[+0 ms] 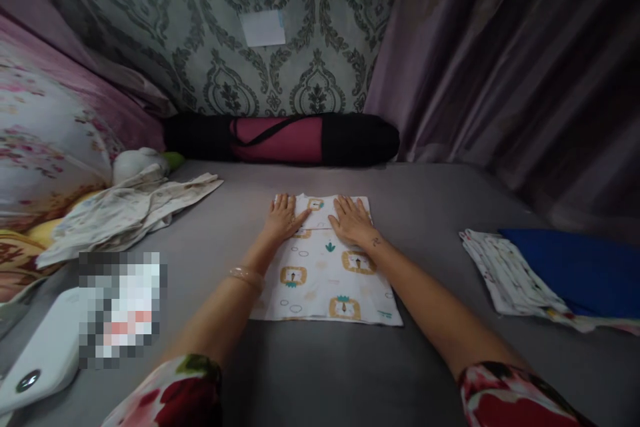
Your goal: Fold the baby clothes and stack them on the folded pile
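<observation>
A white cloth (315,280) printed with lion faces and small green plants lies on the grey sheet in front of me. Its far end is folded over toward me, making a band across the top. My left hand (284,217) rests flat on the left side of that band, fingers spread and pointing away. On the band's right side, my right hand (351,220) presses flat too, with its fingers apart. Neither hand grips the fabric. Some of the cloth is hidden under my palms and forearms.
On the right, a folded patterned cloth (505,273) lies beside blue fabric (565,267). A crumpled light cloth (150,213) and a white device (47,353) are at left. A black and pink roll bag (280,140) lies along the patterned wall, with a curtain (450,67) at right.
</observation>
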Motion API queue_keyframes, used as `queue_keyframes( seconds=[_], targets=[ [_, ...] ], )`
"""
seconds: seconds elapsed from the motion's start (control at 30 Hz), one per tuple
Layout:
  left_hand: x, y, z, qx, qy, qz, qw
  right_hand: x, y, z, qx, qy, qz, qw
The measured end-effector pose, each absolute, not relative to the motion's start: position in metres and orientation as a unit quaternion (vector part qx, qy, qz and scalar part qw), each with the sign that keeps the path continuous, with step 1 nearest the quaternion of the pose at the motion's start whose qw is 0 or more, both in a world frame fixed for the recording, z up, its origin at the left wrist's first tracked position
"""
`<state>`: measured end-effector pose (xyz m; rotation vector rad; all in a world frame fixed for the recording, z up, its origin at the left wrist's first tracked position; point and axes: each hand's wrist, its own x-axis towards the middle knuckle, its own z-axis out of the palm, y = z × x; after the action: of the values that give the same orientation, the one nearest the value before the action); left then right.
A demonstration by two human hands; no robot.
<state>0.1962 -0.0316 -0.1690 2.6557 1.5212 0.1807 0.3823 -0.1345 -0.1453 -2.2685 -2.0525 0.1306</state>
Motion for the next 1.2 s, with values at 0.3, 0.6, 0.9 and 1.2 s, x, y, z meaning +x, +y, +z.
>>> queue_keyframes(
  seconds=[0.3,0.6,0.9,1.2],
  targets=[
    [0.194,-0.028,-0.170,0.860,0.504,0.051,0.067,0.406,-0.139,-0.159,-0.712,-0.692,0.072,0.093],
    [0.204,-0.033,-0.153,0.898,0.435,0.059,-0.032,0.428,-0.134,-0.133,-0.730,-0.661,0.104,0.141],
    [0.207,-0.038,-0.170,0.912,0.400,0.088,0.023,0.415,-0.134,-0.153,-0.709,-0.699,0.058,0.075],
    [0.181,-0.004,-0.148,0.889,0.417,0.157,0.108,0.417,-0.126,-0.145,-0.700,-0.705,0.073,0.080]
  ],
)
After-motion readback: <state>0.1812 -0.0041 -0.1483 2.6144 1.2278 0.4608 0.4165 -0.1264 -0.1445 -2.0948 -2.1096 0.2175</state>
